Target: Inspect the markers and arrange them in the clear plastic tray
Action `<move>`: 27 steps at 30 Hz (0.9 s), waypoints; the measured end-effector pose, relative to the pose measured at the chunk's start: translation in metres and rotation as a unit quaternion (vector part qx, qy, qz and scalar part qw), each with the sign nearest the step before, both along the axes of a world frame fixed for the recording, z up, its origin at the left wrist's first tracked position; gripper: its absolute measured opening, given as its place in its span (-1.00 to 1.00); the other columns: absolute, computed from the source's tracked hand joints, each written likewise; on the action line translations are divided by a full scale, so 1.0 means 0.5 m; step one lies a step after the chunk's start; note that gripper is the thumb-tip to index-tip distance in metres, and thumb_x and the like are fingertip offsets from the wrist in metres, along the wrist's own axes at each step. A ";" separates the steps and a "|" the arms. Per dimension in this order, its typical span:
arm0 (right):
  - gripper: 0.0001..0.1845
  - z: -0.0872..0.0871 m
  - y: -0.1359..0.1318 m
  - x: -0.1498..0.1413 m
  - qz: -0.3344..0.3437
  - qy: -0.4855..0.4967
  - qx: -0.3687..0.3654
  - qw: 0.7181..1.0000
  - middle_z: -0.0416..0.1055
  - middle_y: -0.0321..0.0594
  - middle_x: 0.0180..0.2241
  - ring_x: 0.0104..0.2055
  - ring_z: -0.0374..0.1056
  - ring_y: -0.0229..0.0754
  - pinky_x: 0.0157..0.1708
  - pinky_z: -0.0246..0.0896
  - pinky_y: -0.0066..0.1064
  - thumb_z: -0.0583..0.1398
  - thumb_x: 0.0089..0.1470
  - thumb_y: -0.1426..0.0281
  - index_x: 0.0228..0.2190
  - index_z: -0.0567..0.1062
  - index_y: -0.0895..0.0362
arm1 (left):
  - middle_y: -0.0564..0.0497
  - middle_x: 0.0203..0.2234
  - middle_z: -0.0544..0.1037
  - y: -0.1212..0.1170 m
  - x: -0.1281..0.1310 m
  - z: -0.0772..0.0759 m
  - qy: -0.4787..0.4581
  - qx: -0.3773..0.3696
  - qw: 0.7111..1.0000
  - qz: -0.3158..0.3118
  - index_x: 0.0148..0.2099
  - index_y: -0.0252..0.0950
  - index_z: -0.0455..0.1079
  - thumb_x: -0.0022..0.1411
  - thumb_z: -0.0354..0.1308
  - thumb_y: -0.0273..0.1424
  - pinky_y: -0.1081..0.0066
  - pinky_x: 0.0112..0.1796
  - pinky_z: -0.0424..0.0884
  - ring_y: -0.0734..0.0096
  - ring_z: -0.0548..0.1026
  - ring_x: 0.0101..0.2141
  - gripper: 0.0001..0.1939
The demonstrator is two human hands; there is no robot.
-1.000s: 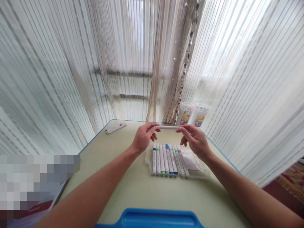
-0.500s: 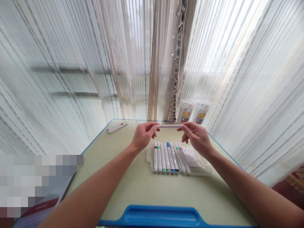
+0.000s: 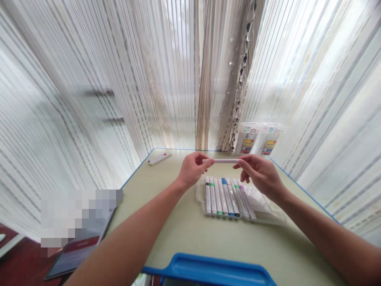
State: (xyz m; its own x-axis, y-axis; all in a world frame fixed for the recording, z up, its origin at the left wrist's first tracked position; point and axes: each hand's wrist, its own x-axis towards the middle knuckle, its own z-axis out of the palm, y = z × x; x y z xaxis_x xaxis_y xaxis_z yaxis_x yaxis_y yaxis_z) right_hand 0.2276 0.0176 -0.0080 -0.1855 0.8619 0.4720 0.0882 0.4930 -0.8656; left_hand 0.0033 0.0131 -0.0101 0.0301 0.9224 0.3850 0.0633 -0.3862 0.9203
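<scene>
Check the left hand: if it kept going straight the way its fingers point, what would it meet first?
The left hand points right along the white marker it pinches, so it would probably meet the right hand holding the other end. Depth is hard to judge.

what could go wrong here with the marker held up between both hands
The white marker is held only by the fingertips of the left hand and right hand, above the open marker tray; a slip could drop it onto the markers there. If a cap pops off suddenly, it may fly toward the table edge near the curtains.
</scene>
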 end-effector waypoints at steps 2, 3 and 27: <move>-0.61 0.001 0.000 0.000 -0.001 -0.002 0.004 1.000 0.54 -0.15 -0.45 -0.68 0.35 -0.31 -0.75 0.21 -0.48 0.28 0.06 0.09 -0.33 0.48 0.19 | 0.07 -0.63 0.45 0.000 0.000 0.001 0.003 -0.001 1.000 0.000 -0.34 -0.38 0.40 0.04 0.35 -0.21 0.51 -0.56 0.31 0.56 0.39 -0.61 -0.67; -0.61 0.002 0.000 0.000 -0.002 -0.001 0.005 1.000 0.54 -0.15 -0.45 -0.68 0.35 -0.31 -0.76 0.21 -0.48 0.27 0.05 0.09 -0.33 0.48 0.19 | 0.06 -0.62 0.46 0.001 0.001 0.001 0.002 -0.001 1.000 -0.002 -0.34 -0.38 0.40 0.05 0.35 -0.22 0.51 -0.56 0.31 0.56 0.39 -0.61 -0.68; -0.63 0.005 -0.001 -0.004 0.032 0.019 -0.010 0.999 0.54 -0.04 -0.22 -0.64 0.44 -0.25 -0.75 0.25 -0.47 0.20 0.14 0.15 -0.16 0.47 0.20 | -0.05 -0.45 0.53 0.005 0.004 0.011 -0.083 -0.056 0.995 0.010 -0.17 -0.41 0.46 0.27 0.02 -0.43 0.48 -0.54 0.36 0.53 0.44 -0.59 -0.78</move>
